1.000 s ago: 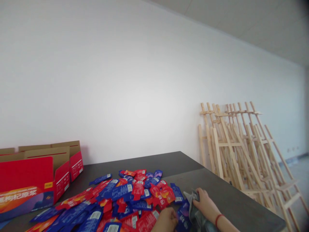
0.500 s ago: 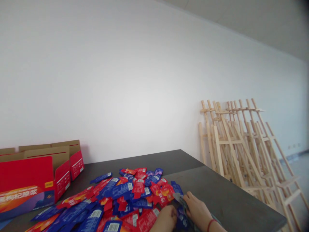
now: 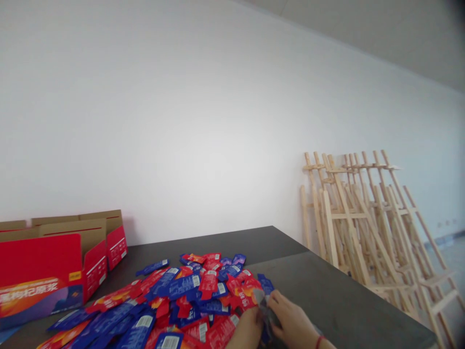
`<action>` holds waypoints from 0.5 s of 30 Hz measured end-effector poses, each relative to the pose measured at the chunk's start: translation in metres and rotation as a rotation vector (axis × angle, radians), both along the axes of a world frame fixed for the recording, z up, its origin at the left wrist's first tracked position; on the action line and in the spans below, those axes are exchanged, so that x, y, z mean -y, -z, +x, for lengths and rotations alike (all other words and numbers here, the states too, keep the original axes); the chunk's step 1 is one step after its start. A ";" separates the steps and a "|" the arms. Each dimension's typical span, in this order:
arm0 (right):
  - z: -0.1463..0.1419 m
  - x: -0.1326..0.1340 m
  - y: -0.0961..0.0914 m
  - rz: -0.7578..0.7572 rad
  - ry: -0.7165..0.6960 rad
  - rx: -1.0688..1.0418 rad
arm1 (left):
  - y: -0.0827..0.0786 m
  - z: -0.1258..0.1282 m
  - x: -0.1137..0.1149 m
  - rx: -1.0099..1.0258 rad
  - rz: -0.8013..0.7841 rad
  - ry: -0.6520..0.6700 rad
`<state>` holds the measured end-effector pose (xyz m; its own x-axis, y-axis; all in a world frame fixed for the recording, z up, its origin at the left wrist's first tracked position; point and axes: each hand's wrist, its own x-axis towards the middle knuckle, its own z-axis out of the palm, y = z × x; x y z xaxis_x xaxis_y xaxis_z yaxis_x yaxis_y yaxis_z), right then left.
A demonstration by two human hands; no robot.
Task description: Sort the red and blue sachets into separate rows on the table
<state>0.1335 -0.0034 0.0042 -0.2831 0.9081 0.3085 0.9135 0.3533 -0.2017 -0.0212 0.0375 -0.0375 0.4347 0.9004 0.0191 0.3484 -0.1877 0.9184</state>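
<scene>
Indoors, dark table point(image 3: 348, 295), white wall point(image 3: 203, 121), easels point(image 3: 348, 215), right hand point(image 3: 293, 321) gripping grey material point(image 3: 268, 314), left hand point(image 3: 250, 326) hold unclear

sachets point(image 3: 184, 287), 7 o'clock: red n blue, white barcode patches | greyish thing point(image 3: 269, 316), 5 | boxes point(image 3: 39, 257), 8: loud red, tan insides | easels point(image 3: 348, 216), 4: blond lol

Your left hand point(image 3: 248, 325) is observed curled, fingertips hidden; your right hand point(image 3: 290, 317), close beside it, shows fingers bent inward.
</scene>
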 end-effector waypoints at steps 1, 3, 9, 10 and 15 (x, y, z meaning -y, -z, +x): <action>-0.009 0.000 0.007 -0.023 -0.027 0.023 | -0.003 -0.002 0.001 0.015 0.038 0.041; -0.018 -0.003 0.019 -0.015 0.000 0.032 | -0.007 -0.006 0.001 0.011 0.101 0.093; 0.020 -0.028 0.021 0.006 0.223 0.092 | 0.004 -0.007 -0.004 -0.155 0.119 -0.021; 0.032 -0.032 0.020 -0.013 0.267 0.109 | 0.006 -0.006 -0.004 -0.154 0.095 -0.030; 0.092 -0.042 0.012 -0.067 0.440 0.087 | -0.009 -0.006 0.004 -0.138 0.129 -0.034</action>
